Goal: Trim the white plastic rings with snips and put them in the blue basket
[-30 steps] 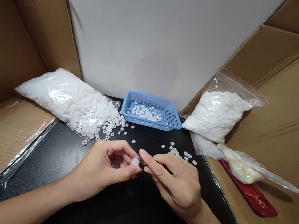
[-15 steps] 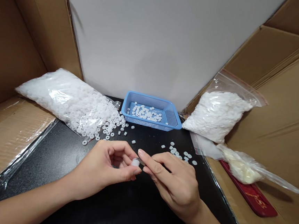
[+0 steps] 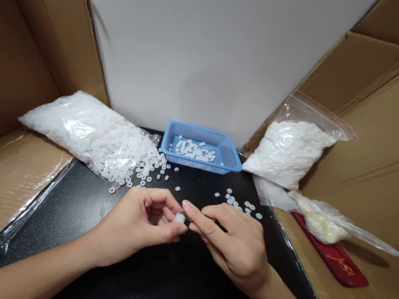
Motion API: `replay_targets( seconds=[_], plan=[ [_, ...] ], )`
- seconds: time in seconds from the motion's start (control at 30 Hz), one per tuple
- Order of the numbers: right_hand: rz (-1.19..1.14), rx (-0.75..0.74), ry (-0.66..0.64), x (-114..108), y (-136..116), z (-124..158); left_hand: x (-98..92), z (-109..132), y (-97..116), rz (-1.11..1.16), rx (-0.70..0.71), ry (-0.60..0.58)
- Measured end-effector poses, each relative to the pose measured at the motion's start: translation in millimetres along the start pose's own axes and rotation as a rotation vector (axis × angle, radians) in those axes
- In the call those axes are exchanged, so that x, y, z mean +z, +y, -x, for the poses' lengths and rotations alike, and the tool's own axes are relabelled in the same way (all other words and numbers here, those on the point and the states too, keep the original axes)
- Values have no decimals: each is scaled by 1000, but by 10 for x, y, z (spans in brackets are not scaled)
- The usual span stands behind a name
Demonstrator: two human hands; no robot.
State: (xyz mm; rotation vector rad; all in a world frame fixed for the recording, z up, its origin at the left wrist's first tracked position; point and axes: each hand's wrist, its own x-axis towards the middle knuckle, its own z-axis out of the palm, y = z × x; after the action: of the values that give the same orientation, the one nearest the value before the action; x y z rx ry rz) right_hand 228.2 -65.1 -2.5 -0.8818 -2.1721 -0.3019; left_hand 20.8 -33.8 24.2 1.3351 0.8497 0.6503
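Between thumb and index finger, my left hand [image 3: 146,217] pinches a small white ring-like piece [image 3: 180,218]. My right hand [image 3: 235,241] is closed around a thin metal tool [image 3: 187,217], mostly hidden by the fingers; its tip meets the white piece. Both hands are over the black table [image 3: 160,276]. Beyond them stands a blue perforated basket [image 3: 235,161] holding many small white rings [image 3: 194,150]. Loose white rings [image 3: 235,204] lie on the table past my right hand, and others spill from the open clear bag [image 3: 92,133] at the left.
At the right, a zip bag of white material [image 3: 290,153] leans on cardboard [image 3: 378,137]. A smaller bag with a pale yellow lump [image 3: 323,225] lies over a red case [image 3: 346,267]. Cardboard [image 3: 19,171] also lines the left side. A pale wall [image 3: 211,53] rises behind the basket.
The right fingers and the tool have shifted slightly at the white piece. Both hands keep their hold, and the whole view has moved a little.
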Motion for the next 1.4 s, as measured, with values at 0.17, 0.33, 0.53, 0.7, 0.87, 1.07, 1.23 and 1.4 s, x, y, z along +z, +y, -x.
replay_targets(
  seconds=[0.17,0.33,0.53,0.7,0.87,1.07,1.23,1.4],
  plan=[
    [4,-23,-12,-3,5,12,-1,3,-13,-13,-15,9],
    [-209,244,52,64,15,33,-47,-9,-86,-79,122,9],
    [-441,659,85,133,64,54,-63,-40,-101,100,106,-18],
    [-628,753,120,150,-7,33,-58,-65,-154,180,115,-30],
    [-1176,851,126,234,-140,-18,-17,-100,-307,70,287,66],
    [-1390,1041,71,276,-152,-48,-8,-127,-371,-222,475,174],
    [-1304,1099,-20,244,-102,-40,-50,-98,-339,-602,697,211],
    [-1168,1045,-25,261,-97,-22,-43,-75,-233,-667,597,144]
  ],
)
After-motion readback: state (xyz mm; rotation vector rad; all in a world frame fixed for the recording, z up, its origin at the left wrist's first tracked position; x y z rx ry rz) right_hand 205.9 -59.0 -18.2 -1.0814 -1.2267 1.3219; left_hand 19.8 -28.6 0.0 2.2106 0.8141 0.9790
